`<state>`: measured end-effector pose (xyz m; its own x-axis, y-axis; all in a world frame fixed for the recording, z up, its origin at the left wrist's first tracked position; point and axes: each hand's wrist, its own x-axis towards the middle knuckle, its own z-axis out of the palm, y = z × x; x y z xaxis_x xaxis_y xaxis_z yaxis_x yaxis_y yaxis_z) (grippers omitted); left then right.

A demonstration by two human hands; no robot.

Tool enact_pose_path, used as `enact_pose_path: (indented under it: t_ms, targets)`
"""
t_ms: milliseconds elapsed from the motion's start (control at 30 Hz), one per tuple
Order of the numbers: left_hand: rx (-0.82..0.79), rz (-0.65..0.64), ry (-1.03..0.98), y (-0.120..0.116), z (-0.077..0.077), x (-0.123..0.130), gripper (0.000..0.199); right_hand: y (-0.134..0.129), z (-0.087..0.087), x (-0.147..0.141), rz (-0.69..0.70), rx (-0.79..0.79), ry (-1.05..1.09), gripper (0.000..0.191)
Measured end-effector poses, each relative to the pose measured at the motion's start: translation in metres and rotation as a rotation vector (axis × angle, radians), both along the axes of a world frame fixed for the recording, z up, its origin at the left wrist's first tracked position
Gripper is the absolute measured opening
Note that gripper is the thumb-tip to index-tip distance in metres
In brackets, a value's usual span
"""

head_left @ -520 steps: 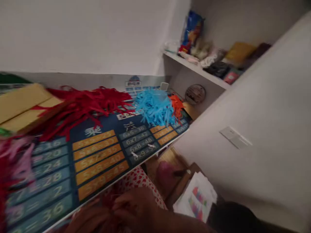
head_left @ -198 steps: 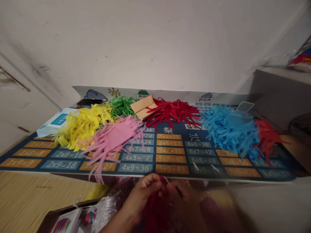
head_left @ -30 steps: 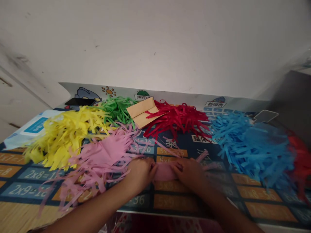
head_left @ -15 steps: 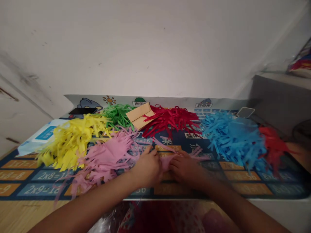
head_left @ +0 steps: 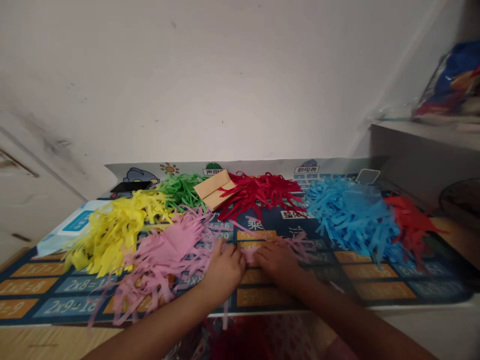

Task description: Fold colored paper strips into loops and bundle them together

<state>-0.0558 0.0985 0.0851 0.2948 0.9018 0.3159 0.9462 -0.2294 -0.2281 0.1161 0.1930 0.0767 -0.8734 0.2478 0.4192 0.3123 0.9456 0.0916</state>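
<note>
A pink fringed paper piece [head_left: 249, 253] lies low over the printed mat, between my two hands. My left hand [head_left: 225, 265] has its fingers curled on the left end of that piece, and a thin pink strip hangs below it. My right hand [head_left: 276, 260] is closed on the right end, with pink fringe spreading past its fingers. Just left of my left hand is a heap of pink fringed paper [head_left: 176, 245]. The part of the piece under my fingers is hidden.
Yellow fringe [head_left: 112, 235], green fringe [head_left: 182, 189], red fringe [head_left: 266, 192], blue fringe [head_left: 352, 215] and another red bunch [head_left: 408, 222] lie around the mat [head_left: 60, 305]. Also there are a tan envelope [head_left: 214, 190], a dark phone [head_left: 131, 187] and a white-blue packet [head_left: 71, 227].
The view has shifted, so the table sits a little lower. My hands have come closer together on the pink piece, and less of it shows between them.
</note>
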Motion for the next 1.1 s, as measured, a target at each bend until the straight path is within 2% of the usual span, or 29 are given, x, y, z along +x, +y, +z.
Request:
enact_pose_path:
  t_ms: [100, 200, 300, 433, 533, 633, 767, 867, 1000, 1100]
  targets:
    - [0.048, -0.107, -0.029, -0.011, -0.006, -0.013, 0.014, 0.008, -0.01, 0.013, 0.025, -0.079, 0.023, 0.013]
    - [0.059, -0.167, -0.184, -0.019, -0.01, -0.027, 0.02, 0.016, -0.01, 0.026, -0.009, -0.169, 0.053, 0.015]
    - [0.02, -0.165, -0.334, -0.023, -0.009, -0.034, 0.026, 0.023, -0.002, 0.035, -0.032, -0.248, 0.054, 0.01]
    - [0.039, -0.115, -0.387, -0.023, -0.004, -0.034, 0.026, 0.028, 0.011, 0.04, 0.006, -0.364, 0.03, 0.005]
    - [0.077, -0.136, -0.411, -0.023, -0.002, -0.037, 0.026, 0.029, 0.019, 0.043, -0.017, -0.329, 0.055, 0.01]
    - [0.089, -0.149, -0.377, -0.023, -0.002, -0.043, 0.025, 0.029, 0.026, 0.045, -0.043, -0.284, 0.029, 0.007]
    - [0.107, -0.136, -0.24, -0.021, -0.007, -0.05, 0.027, 0.033, 0.028, 0.049, -0.037, -0.181, -0.034, 0.015]
    - [0.082, -0.166, -0.213, -0.02, -0.013, -0.054, 0.029, 0.031, 0.031, 0.054, -0.052, -0.109, -0.099, 0.019]
    - [0.105, -0.192, -0.275, -0.019, -0.015, -0.053, 0.023, 0.018, 0.038, 0.055, -0.064, -0.13, -0.129, 0.021]
    - [0.105, -0.177, -0.313, -0.022, -0.008, -0.048, 0.023, 0.008, 0.033, 0.049, -0.04, -0.159, -0.063, 0.03]
